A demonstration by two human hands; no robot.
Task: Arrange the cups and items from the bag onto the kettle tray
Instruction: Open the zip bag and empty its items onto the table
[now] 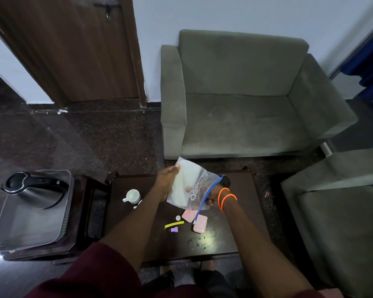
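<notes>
Dark speckled flooring runs under a low dark wooden table [220, 239] where I am working, with a grey-green sofa [241, 93] behind it against a white wall and a brown door [73, 50] off to the left. Both of my hands are up over the table, holding a clear zip bag [192, 188] that has a blue seal strip and something white and flat inside. My left hand [167, 181] grips the far left edge of the bag, thumb laid across the front and the fingers curled behind. My right hand [213, 195], with orange bands at the wrist, is mostly hidden behind the bag near its blue seal; it seems to hold that side, though I cannot tell how its fingers close. Below the bag, on the tabletop, lie two pink packets [195, 220] close together, a small white round piece [178, 217], a yellow stick sachet [174, 224] and a small purple item [174, 229]. One white cup [133, 196] stands upright on the table to the left of my left forearm, and a second white piece peeks out just beside it, too hidden to identify. Further left, on a separate dark stand, sits the metal tray [30, 224] with a steel kettle [33, 189] on its far end.
</notes>
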